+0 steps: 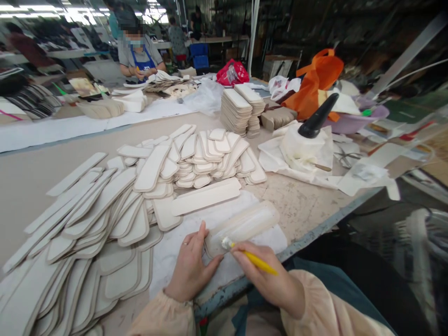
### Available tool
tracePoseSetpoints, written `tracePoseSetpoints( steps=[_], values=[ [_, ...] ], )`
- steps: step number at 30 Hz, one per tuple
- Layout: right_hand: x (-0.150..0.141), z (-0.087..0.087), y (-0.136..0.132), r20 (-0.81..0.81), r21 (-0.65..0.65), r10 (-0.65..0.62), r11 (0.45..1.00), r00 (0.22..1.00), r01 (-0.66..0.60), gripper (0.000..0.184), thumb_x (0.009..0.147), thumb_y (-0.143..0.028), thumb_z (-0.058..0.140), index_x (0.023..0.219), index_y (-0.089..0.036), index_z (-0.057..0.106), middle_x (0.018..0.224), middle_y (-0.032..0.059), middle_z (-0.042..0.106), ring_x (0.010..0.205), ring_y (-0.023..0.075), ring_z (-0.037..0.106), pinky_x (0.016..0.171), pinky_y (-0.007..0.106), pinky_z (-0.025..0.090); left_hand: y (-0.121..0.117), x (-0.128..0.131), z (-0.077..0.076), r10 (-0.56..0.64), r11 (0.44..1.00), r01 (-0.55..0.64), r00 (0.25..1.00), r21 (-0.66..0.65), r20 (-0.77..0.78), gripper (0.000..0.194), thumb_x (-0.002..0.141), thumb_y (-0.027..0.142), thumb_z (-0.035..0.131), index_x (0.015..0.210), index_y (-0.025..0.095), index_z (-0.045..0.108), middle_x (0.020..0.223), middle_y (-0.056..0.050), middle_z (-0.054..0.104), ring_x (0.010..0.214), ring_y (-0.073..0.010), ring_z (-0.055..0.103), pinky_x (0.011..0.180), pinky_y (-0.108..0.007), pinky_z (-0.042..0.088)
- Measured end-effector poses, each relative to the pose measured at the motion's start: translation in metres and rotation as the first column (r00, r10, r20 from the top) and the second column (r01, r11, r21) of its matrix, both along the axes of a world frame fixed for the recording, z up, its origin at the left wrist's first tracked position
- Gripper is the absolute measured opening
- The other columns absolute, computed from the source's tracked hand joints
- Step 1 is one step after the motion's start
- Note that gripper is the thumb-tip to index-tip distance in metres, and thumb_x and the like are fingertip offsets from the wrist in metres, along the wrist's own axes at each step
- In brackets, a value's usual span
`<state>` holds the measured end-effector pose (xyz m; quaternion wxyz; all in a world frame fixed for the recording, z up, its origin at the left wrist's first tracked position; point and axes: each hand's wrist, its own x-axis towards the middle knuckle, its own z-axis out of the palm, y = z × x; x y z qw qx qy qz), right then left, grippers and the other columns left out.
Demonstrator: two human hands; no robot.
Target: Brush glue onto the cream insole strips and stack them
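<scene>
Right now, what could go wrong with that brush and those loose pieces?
The yellow brush in the right hand has its white-coated tip near the left hand, which it might smear. The loose strip beside the wet-looking piece could pick up smears if nudged. The heaped pieces overlap unevenly; a bump might make some slide.

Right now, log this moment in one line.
left hand: at end of glossy piece; right hand: holding yellow-handled brush, tip at piece; alongside: heaped pale pieces

- Lit at upper left by bright strip lights (31, 15).
- Split by a pale upright pole (252, 39).
- Furnished farther back with long tables (219, 39) — near stacked blue crates (200, 61).
- Dim and cluttered at upper right.
</scene>
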<state>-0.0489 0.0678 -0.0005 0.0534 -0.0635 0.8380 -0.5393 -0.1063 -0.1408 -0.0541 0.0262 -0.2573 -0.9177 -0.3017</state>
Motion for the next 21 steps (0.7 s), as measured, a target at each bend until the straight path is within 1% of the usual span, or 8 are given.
tracePoseSetpoints(
  steps=[2, 3, 5, 12, 15, 18, 20, 21],
  values=[
    [-0.006, -0.001, 0.005, 0.129, -0.194, -0.189, 0.958, 0.974, 0.211, 0.029, 0.095, -0.042, 0.042, 0.098, -0.019, 0.060, 0.058, -0.0013, 0.053, 0.054, 0.0120, 0.051, 0.054, 0.024, 0.042, 0.001, 0.001, 0.003, 0.002, 1.000, -0.002, 1.000, 0.007, 0.029, 0.101, 0.074, 0.033, 0.071, 0.149, 0.019, 0.005, 0.118, -0.012, 0.060, 0.108, -0.0278, 0.052, 0.095, -0.046, 0.044],
    [-0.009, -0.002, 0.008, 0.182, -0.239, -0.261, 0.924, 0.948, 0.300, 0.031, 0.094, -0.045, 0.043, 0.098, -0.018, 0.059, 0.053, -0.0032, 0.047, 0.048, 0.0109, 0.045, 0.048, 0.023, 0.038, 0.001, 0.001, 0.004, 0.005, 1.000, -0.005, 0.999, 0.010, 0.047, 0.103, 0.072, 0.034, 0.072, 0.149, 0.018, 0.004, 0.118, -0.012, 0.060, 0.109, -0.0276, 0.052, 0.095, -0.046, 0.044],
    [-0.017, -0.008, 0.009, 0.250, -0.277, -0.324, 0.879, 0.913, 0.388, 0.035, 0.093, -0.049, 0.043, 0.098, -0.017, 0.057, 0.049, -0.0047, 0.042, 0.045, 0.0097, 0.037, 0.044, 0.023, 0.032, 0.001, 0.002, 0.005, 0.012, 1.000, -0.013, 0.997, 0.018, 0.075, 0.107, 0.071, 0.034, 0.074, 0.149, 0.018, 0.002, 0.119, -0.012, 0.059, 0.109, -0.0273, 0.051, 0.096, -0.046, 0.043],
    [-0.023, -0.028, -0.022, 0.280, -0.368, -0.162, 0.892, 0.946, 0.261, 0.036, 0.092, -0.051, 0.045, 0.097, -0.017, 0.056, 0.050, -0.0055, 0.045, 0.047, 0.0084, 0.039, 0.050, 0.022, 0.034, 0.002, 0.002, 0.003, 0.047, 0.997, -0.052, 0.994, 0.049, 0.096, 0.110, 0.069, 0.034, 0.075, 0.149, 0.019, 0.000, 0.118, -0.011, 0.059, 0.108, -0.0271, 0.052, 0.095, -0.045, 0.043],
    [-0.024, -0.030, -0.012, 0.199, -0.270, -0.234, 0.920, 0.951, 0.283, 0.031, 0.092, -0.047, 0.047, 0.093, -0.018, 0.057, 0.052, -0.0046, 0.047, 0.050, 0.0094, 0.044, 0.055, 0.024, 0.037, 0.002, 0.001, 0.003, 0.043, 0.997, -0.048, 0.994, 0.052, 0.097, 0.111, 0.069, 0.034, 0.075, 0.149, 0.018, -0.001, 0.117, -0.011, 0.060, 0.108, -0.0274, 0.052, 0.096, -0.046, 0.043],
    [-0.020, -0.026, 0.006, 0.164, -0.181, -0.368, 0.901, 0.915, 0.394, 0.030, 0.092, -0.047, 0.048, 0.092, -0.019, 0.058, 0.052, -0.0043, 0.046, 0.051, 0.0102, 0.045, 0.055, 0.025, 0.037, 0.002, 0.000, 0.005, 0.031, 0.999, -0.034, 0.995, 0.037, 0.099, 0.111, 0.069, 0.033, 0.075, 0.149, 0.018, 0.000, 0.117, -0.011, 0.060, 0.108, -0.0277, 0.051, 0.095, -0.046, 0.043],
    [-0.015, -0.023, 0.010, 0.184, -0.209, -0.367, 0.892, 0.912, 0.401, 0.030, 0.092, -0.047, 0.047, 0.094, -0.019, 0.057, 0.052, -0.0046, 0.046, 0.050, 0.0102, 0.043, 0.052, 0.025, 0.034, 0.002, -0.001, 0.005, 0.031, 0.999, -0.034, 0.995, 0.029, 0.097, 0.110, 0.069, 0.032, 0.075, 0.149, 0.018, 0.001, 0.117, -0.011, 0.060, 0.107, -0.0276, 0.051, 0.095, -0.045, 0.043],
    [-0.012, -0.023, 0.008, 0.200, -0.242, -0.324, 0.898, 0.925, 0.367, 0.031, 0.093, -0.048, 0.046, 0.096, -0.019, 0.057, 0.052, -0.0047, 0.046, 0.049, 0.0101, 0.043, 0.050, 0.025, 0.033, 0.002, -0.001, 0.005, 0.034, 0.999, -0.036, 0.995, 0.027, 0.092, 0.110, 0.069, 0.033, 0.075, 0.149, 0.018, 0.002, 0.117, -0.011, 0.060, 0.107, -0.0274, 0.051, 0.095, -0.045, 0.043]
  ],
)
